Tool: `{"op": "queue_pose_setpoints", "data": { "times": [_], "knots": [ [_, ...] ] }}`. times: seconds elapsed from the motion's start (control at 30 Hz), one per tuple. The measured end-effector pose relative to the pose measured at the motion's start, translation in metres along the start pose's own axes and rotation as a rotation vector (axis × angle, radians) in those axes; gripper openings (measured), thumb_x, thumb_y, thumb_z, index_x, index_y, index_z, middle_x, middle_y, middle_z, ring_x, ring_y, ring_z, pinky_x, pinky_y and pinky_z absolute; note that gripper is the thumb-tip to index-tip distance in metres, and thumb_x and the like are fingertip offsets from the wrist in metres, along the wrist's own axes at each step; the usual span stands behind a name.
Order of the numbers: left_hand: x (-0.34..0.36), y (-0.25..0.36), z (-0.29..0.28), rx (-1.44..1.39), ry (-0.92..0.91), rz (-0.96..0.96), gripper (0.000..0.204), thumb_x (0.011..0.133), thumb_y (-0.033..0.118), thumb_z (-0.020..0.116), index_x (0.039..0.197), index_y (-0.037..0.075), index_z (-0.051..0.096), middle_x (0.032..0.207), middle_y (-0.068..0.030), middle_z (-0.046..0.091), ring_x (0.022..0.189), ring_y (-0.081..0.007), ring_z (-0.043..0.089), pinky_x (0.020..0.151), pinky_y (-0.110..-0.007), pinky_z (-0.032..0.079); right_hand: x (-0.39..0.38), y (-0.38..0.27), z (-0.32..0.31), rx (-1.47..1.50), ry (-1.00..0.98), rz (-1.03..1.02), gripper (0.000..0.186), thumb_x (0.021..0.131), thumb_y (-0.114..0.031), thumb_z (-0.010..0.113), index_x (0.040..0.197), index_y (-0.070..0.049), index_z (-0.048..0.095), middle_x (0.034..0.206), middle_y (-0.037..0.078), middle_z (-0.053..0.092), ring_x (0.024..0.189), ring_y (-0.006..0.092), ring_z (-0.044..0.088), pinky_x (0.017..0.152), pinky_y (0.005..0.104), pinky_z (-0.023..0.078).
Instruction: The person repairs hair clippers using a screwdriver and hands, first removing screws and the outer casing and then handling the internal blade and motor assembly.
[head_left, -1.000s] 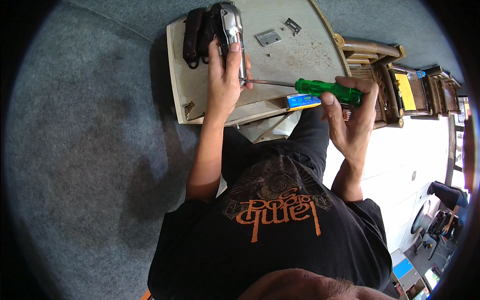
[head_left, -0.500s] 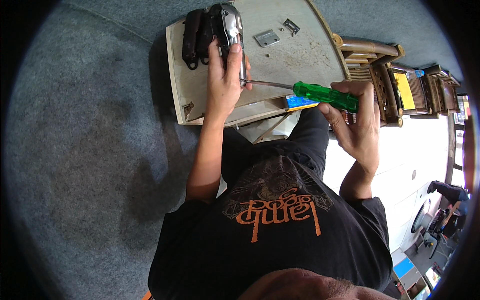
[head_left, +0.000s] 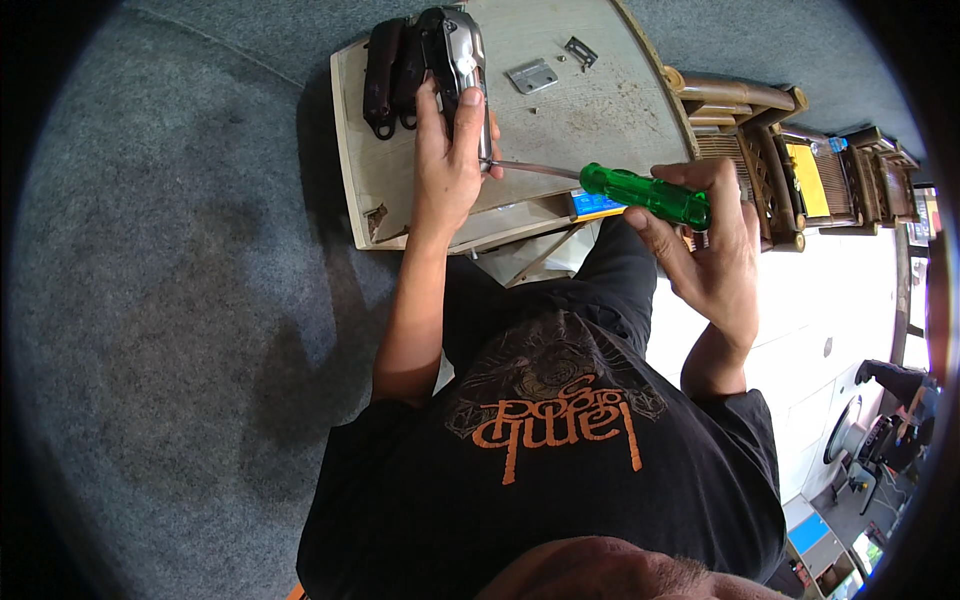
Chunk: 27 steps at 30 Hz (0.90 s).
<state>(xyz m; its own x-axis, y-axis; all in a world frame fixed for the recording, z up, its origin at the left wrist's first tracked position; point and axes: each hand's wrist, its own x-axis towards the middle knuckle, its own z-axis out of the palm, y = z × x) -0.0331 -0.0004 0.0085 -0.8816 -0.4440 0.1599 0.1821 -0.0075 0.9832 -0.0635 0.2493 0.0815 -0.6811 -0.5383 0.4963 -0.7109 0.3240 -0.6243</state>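
My left hand [head_left: 452, 155] is wrapped around a silver hair clipper [head_left: 464, 52] over the far left of the table. A screwdriver [head_left: 645, 195] with a clear green handle is gripped in the fingers of my right hand [head_left: 715, 255]. Its thin shaft points left, and the tip meets the near end of the clipper, beside my left fingers; the exact contact is too small to make out. To the right of the clipper lie a flat metal blade plate [head_left: 532, 77], a small dark slotted bracket [head_left: 580, 53] and two tiny screws [head_left: 534, 110].
Dark clipper-like bodies with hanging loops [head_left: 382, 85] lie left of my left hand. The pale wooden table [head_left: 610, 130] has brown specks and an open front compartment with a blue-and-yellow box [head_left: 595, 204]. Bamboo chairs [head_left: 735, 95] stand to the right, one with a yellow sheet [head_left: 808, 182].
The screwdriver's handle has shifted slightly left, and my right fingers have moved around it. My left hand and the clipper stay nearly in place.
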Motion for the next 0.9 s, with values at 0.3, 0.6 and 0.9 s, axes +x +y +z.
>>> {"op": "queue_pose_setpoints", "data": {
  "times": [0.3,0.6,0.9],
  "knots": [
    [0.000,-0.001,-0.001,0.006,0.004,0.002,0.036,0.110,0.041,0.051,0.130,0.011,0.047,0.079,-0.0017,0.061,0.052,-0.0063,0.057,0.039,-0.019,0.037,0.001,0.001,-0.003,-0.052,-0.050,0.025,0.046,0.090,-0.034,0.081,0.109,0.002,0.059,0.088,0.016,0.075,0.075,0.0261,0.078,0.064,0.0353,0.059],
    [0.000,-0.002,-0.001,0.009,-0.006,0.007,0.037,0.109,0.041,0.051,0.130,0.011,0.046,0.079,-0.0019,0.061,0.053,-0.0063,0.057,0.040,-0.019,0.038,0.002,0.001,-0.002,-0.009,-0.044,0.057,0.048,0.089,-0.036,0.083,0.107,0.001,0.058,0.086,0.016,0.074,0.074,0.0261,0.077,0.063,0.0339,0.058],
    [0.000,-0.002,0.000,0.022,-0.005,0.025,0.036,0.110,0.040,0.050,0.131,0.011,0.046,0.079,-0.0021,0.061,0.054,-0.0060,0.057,0.041,-0.019,0.039,0.001,0.008,-0.001,-0.032,-0.041,0.006,0.053,0.090,-0.036,0.081,0.115,0.000,0.052,0.086,0.017,0.074,0.077,0.0296,0.078,0.063,0.0348,0.058]
  ]
}}
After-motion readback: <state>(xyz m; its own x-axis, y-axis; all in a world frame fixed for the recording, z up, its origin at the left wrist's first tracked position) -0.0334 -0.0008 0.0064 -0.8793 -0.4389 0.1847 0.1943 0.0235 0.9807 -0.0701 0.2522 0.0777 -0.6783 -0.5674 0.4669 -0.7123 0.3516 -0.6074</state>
